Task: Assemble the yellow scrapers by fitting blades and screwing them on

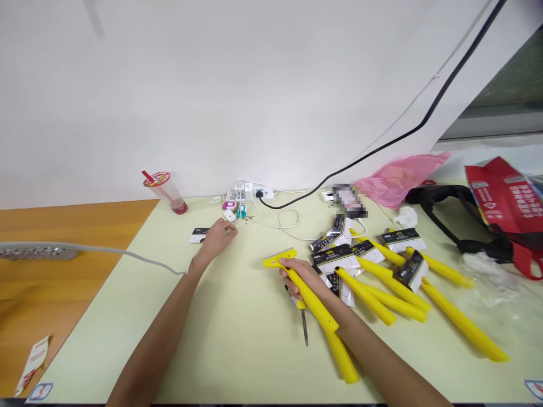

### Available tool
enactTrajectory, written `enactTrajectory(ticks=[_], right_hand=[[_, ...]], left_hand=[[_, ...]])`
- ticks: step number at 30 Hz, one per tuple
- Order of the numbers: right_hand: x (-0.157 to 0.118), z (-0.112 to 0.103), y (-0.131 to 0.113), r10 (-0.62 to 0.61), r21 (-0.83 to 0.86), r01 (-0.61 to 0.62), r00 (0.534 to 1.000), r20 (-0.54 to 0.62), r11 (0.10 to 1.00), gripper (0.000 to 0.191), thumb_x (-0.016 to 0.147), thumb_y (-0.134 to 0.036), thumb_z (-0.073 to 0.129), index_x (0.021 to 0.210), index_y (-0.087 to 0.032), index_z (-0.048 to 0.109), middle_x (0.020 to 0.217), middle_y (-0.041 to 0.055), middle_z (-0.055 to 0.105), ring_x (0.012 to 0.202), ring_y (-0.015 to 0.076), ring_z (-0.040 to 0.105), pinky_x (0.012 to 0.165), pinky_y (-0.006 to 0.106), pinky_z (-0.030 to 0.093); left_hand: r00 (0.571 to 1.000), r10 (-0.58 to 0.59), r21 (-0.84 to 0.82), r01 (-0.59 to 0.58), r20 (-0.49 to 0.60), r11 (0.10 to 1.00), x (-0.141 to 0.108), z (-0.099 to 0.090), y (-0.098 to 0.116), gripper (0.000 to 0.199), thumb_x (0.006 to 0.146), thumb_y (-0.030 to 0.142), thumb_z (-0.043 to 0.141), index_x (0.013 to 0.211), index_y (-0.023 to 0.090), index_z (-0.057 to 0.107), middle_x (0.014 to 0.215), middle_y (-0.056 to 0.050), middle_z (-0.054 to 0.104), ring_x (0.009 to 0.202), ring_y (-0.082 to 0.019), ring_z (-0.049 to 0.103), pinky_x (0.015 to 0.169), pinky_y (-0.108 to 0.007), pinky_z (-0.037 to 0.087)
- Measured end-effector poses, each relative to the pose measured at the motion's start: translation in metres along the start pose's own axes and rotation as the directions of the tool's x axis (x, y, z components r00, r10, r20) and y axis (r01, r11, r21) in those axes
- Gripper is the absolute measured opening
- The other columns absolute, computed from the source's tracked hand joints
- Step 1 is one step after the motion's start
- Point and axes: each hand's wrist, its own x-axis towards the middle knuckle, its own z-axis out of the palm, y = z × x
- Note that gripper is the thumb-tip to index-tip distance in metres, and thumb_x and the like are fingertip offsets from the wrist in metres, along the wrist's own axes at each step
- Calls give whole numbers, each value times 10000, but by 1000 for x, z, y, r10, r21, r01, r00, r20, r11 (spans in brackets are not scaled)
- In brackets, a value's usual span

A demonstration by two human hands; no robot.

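My right hand [302,272] grips a yellow scraper [314,302] near its wide head, its long handle slanting down to the right. Below those fingers, a screwdriver [304,325] points its metal shaft toward me; whether the hand also holds it I cannot tell. Another yellow handle [344,359] shows beneath my right forearm. My left hand [218,238] is over the table at the left, thumb and fingertips pinched together beside some tiny metal pieces [248,219]. Anything between those fingertips is too small to make out. A black-and-white package [198,235] lies beside that hand.
Several yellow scrapers [367,297] with packaged heads lie piled at right. A power strip [267,195] with cables stands by the wall. A drink cup [172,195] is at back left; a pink bag [399,178] and red bag [504,195] are at right. A grey cable [139,258] crosses the left.
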Motion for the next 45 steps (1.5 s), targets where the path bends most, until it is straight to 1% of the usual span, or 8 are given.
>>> enactTrajectory(ticks=[6,11,16,22,30,36,40,45], right_hand=[[-10,-4,-3,-6,-115,-1,998,-60,993,498,832,-674,769,726,-207,631,407,-37,521,305,104,415,308,206,348],[-16,-10,-3,-3,-189,-23,991,-135,982,453,847,-628,787,733,-203,675,418,-35,518,325,117,440,305,213,379],[-7,-12,-1,-31,-128,12,988,-148,992,397,878,-582,767,919,-188,750,504,-11,621,342,113,458,317,207,393],[-7,-9,4,-33,-124,16,990,-134,992,452,871,-626,753,968,-186,728,419,-46,541,311,120,425,310,209,380],[-14,-5,7,14,-146,-40,984,-180,988,476,801,-678,776,804,-233,606,405,-47,552,288,121,433,304,218,363],[-11,-5,11,41,-149,-71,981,-192,986,505,756,-709,798,831,-240,626,397,-45,553,295,136,445,301,225,370],[-15,-2,10,48,-169,-81,980,-192,982,453,812,-673,773,861,-239,652,402,-41,551,311,148,472,312,232,385],[-19,0,6,34,-210,-75,981,-190,975,390,864,-602,753,817,-232,642,411,-35,553,318,140,458,318,232,377]], left_hand=[[996,78,-57,-76,32,995,-11,-7,19,144,957,281,602,927,194,713,1036,-104,659,1015,-282,651,976,-429,507],[986,153,-326,-122,72,937,-73,8,65,215,1038,407,582,1004,218,679,998,-63,654,927,-221,618,897,-374,511],[981,92,-602,29,169,798,-114,36,92,284,1030,484,596,966,208,613,837,-16,602,753,-170,551,712,-310,468],[986,142,-598,-60,91,800,-116,41,106,156,982,355,643,924,211,626,820,4,557,758,-156,520,706,-295,424],[983,178,-547,-120,54,828,-119,37,112,150,968,315,652,860,213,632,793,4,537,723,-150,502,665,-290,389],[992,93,-543,-33,83,839,-122,41,107,173,954,381,676,875,229,700,731,13,469,661,-151,458,621,-297,357],[982,42,-620,82,183,781,-127,41,106,244,943,465,696,994,229,730,731,12,491,672,-153,450,638,-295,383],[961,72,-684,136,267,717,-129,39,104,298,912,495,761,981,208,723,719,36,463,653,-125,402,634,-281,360]])
